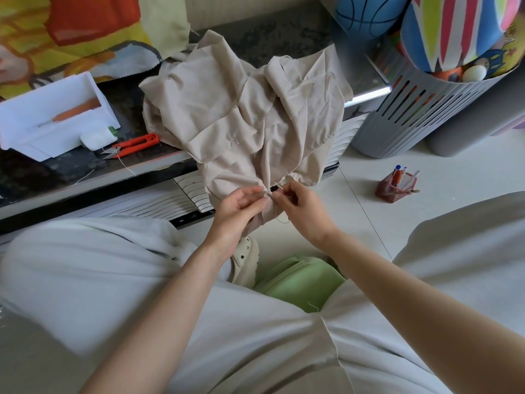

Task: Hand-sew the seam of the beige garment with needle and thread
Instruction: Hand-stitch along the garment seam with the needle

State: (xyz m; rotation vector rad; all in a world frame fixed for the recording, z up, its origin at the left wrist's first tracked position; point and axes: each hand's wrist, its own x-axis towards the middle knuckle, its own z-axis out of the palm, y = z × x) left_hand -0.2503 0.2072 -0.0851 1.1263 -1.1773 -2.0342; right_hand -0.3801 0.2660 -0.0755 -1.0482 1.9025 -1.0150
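Observation:
The beige garment (241, 109) lies crumpled on the dark table top and hangs over its front edge. My left hand (241, 207) pinches the hanging edge of the cloth between thumb and fingers. Right beside it, my right hand (298, 204) pinches the needle (278, 185), whose thin tip points up and left into the gathered fabric. A short loop of pale thread (282, 220) hangs below the two hands.
Orange thread snips (136, 145) and a white spool lie beside a white box (56, 118) on the table's left. A grey slotted basket (426, 109) with balls stands at the right. A small pen holder (396, 187) sits on the tiled floor.

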